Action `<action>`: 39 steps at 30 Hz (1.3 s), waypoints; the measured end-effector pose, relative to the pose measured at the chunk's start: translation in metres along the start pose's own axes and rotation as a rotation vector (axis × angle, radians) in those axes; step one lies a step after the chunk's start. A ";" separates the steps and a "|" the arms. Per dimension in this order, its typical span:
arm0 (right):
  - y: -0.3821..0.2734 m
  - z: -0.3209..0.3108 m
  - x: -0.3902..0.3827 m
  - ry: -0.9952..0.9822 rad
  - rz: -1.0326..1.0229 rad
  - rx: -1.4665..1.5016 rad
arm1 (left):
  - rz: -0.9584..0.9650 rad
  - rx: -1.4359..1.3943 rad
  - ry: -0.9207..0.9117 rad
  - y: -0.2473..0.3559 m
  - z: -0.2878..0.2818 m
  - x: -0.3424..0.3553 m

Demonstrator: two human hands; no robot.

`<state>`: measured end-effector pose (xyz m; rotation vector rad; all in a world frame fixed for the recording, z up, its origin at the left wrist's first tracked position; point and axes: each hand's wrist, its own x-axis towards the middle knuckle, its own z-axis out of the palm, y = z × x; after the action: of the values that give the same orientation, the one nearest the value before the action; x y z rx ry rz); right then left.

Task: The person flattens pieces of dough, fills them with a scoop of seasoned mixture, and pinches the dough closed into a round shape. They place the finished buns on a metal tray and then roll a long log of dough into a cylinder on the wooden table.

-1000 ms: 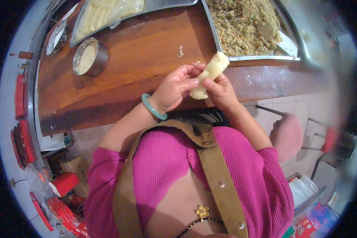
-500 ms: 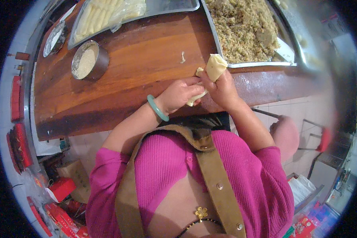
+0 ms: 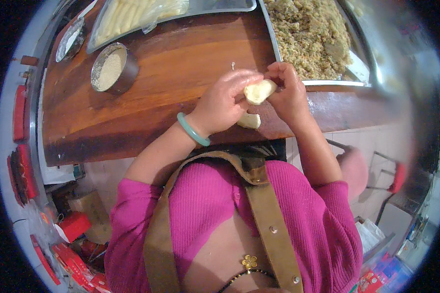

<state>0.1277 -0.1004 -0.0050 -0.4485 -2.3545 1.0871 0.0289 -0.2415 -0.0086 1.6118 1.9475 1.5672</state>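
Between my two hands is a pale piece of dough, a flattened cut face turned up. My left hand, with a green bangle at the wrist, grips its left side. The fingers of my right hand are curled against its right side. A second dough piece shows just below my left hand, near the table's front edge; its other end is hidden by that hand. A small dough scrap lies on the wooden table beyond my hands.
A metal tray of crumbly brown filling stands at the far right, with a white flat tool in it. A round tin of pale grains stands left. Behind are plastic-covered dough rolls and a bowl of white powder.
The long dough has come apart into two pieces. My right hand has turned and moved slightly right, and both hands now meet around one piece. The view has shifted slightly.
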 end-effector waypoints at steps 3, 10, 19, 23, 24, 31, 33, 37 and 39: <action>0.003 0.005 -0.003 -0.024 0.060 0.021 | 0.064 0.132 -0.089 -0.001 -0.013 -0.005; 0.007 0.017 -0.008 0.114 -0.283 0.058 | -0.449 -0.480 -0.146 0.002 -0.008 -0.020; 0.023 0.035 -0.018 -0.194 -0.553 -0.130 | -0.892 -1.258 -0.142 -0.009 -0.010 -0.032; 0.023 0.022 -0.021 -0.231 -0.411 -0.300 | -0.945 -0.934 0.042 -0.033 -0.022 -0.049; 0.020 0.014 -0.017 -0.296 -0.136 -0.284 | -0.928 -0.872 0.097 -0.036 -0.026 -0.050; 0.036 0.018 0.000 -0.320 -0.091 -0.299 | -0.930 -0.768 0.010 -0.028 -0.046 -0.043; 0.039 0.027 0.007 -0.379 -0.132 -0.428 | -0.585 0.084 -0.132 -0.044 -0.046 -0.050; 0.039 0.052 0.028 -0.213 -0.104 -0.151 | -0.542 0.367 -0.082 -0.057 -0.051 -0.054; 0.041 0.066 0.041 -0.277 -0.162 -0.176 | -0.614 0.278 -0.032 -0.062 -0.051 -0.063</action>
<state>0.0597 -0.0949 -0.0614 -0.1716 -2.6901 0.9202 -0.0182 -0.3131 -0.0631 0.9438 2.4068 1.0573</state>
